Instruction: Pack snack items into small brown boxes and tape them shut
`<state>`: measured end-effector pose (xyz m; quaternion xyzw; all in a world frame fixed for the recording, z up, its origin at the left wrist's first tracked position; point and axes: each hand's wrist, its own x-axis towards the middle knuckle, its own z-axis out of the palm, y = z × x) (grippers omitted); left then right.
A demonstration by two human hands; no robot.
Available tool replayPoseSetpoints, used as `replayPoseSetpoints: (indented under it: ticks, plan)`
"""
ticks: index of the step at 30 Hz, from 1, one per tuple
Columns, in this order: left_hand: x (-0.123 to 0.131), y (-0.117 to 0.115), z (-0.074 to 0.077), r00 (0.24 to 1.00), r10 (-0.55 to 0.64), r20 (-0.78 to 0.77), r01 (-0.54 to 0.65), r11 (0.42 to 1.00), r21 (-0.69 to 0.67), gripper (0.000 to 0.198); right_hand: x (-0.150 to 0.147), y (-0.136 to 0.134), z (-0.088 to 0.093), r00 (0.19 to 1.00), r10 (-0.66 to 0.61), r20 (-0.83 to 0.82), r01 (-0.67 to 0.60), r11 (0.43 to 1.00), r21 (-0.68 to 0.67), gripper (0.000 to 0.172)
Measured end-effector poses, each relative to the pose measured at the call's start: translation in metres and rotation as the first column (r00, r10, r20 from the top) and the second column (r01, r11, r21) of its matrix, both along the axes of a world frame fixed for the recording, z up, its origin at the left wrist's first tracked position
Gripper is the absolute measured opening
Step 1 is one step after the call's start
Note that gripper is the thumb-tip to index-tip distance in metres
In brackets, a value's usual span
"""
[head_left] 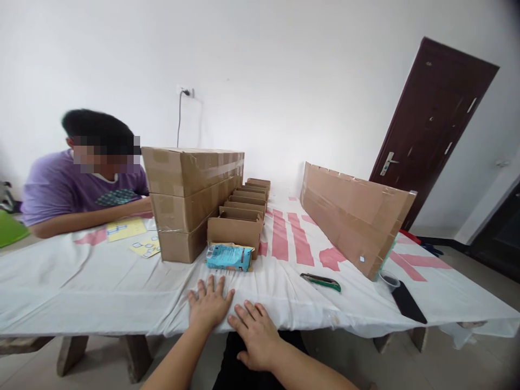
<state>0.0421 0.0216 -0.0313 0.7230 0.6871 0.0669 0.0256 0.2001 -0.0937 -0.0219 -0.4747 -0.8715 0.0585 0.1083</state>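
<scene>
My left hand [209,306] lies flat on the white tablecloth [114,295], fingers spread, holding nothing. Close beside it, my right hand [257,333] rests at the table's front edge with its fingers stretched out and nothing in them. Just beyond my left fingertips is a blue packet [228,256], lying at the front of a row of open cardboard boxes [234,229]. A green utility knife [320,281] lies on the cloth, right of my hands.
Long cardboard boxes [173,208] are stacked left of the row. A cardboard panel [353,214] stands upright on the right, near a clear cup [389,279] and a dark flat object [407,303]. Across the table sits a person [87,184] beside yellow sheets [125,229].
</scene>
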Motion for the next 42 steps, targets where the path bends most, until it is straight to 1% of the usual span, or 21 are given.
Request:
replayPoseSetpoints:
  ticks: [3,5,7,10,12,14,18,21,27,32,35,38,40,42]
  plan:
    - [0.0,0.0,-0.001,0.999,0.008,-0.033,-0.008,1.0,0.001,0.068,0.001,0.0,0.0,1.0,0.008,-0.02,-0.008,1.0,0.006,0.08]
    - [0.0,0.001,-0.002,0.998,0.005,-0.067,-0.005,1.0,0.014,0.067,0.003,0.002,-0.003,0.999,0.023,-0.028,-0.023,0.999,0.022,0.079]
    - [0.0,0.002,-0.003,0.995,-0.002,-0.103,0.005,1.0,0.025,0.067,0.006,0.008,-0.012,0.998,0.057,-0.016,-0.057,0.997,0.044,0.078]
    - [-0.001,0.003,-0.004,0.988,-0.007,-0.156,0.01,1.0,0.023,0.067,0.009,0.021,-0.03,0.994,0.105,0.029,-0.107,0.989,0.104,0.075]
    - [-0.001,0.003,-0.003,0.981,-0.013,-0.194,0.014,1.0,0.007,0.067,0.01,0.027,-0.041,0.993,0.105,0.051,-0.112,0.981,0.158,0.073]
    - [0.0,0.002,-0.001,0.971,-0.026,-0.236,0.024,1.0,-0.014,0.067,0.011,0.029,-0.046,0.994,0.092,0.06,-0.102,0.976,0.195,0.071]
    - [0.0,0.002,0.004,0.95,-0.046,-0.31,0.033,0.998,-0.047,0.067,0.01,0.025,-0.037,0.993,0.083,0.083,-0.098,0.976,0.193,0.07]
    - [-0.001,0.004,0.004,0.941,-0.071,-0.33,0.056,0.997,-0.054,0.069,0.01,0.025,-0.031,0.992,0.074,0.101,-0.093,0.976,0.197,0.066]
    - [0.0,0.006,-0.002,0.942,-0.058,-0.329,0.057,0.998,-0.014,0.07,0.009,0.025,-0.034,0.995,0.037,0.094,-0.06,0.967,0.246,0.053]
    - [-0.002,0.007,-0.005,0.943,-0.056,-0.327,0.058,0.998,-0.001,0.069,0.009,0.021,-0.029,0.998,0.024,0.065,-0.039,0.969,0.243,0.053]
    - [-0.002,0.007,-0.005,0.945,-0.038,-0.326,0.04,0.999,0.0,0.068,0.013,0.014,-0.025,0.998,0.047,0.044,-0.056,0.973,0.223,0.059]
    - [-0.002,0.007,-0.004,0.953,-0.041,-0.3,0.046,0.999,0.01,0.066,0.024,0.005,-0.028,0.995,0.089,0.034,-0.094,0.972,0.215,0.063]
    - [-0.002,0.007,-0.004,0.957,-0.036,-0.287,0.04,0.999,0.006,0.065,0.035,-0.003,-0.031,0.99,0.139,0.0,-0.136,0.972,0.19,0.057]
    - [-0.001,0.008,-0.004,0.959,-0.031,-0.28,0.032,0.999,0.0,0.064,0.048,-0.011,-0.029,0.981,0.17,-0.097,-0.157,0.98,0.122,0.046]
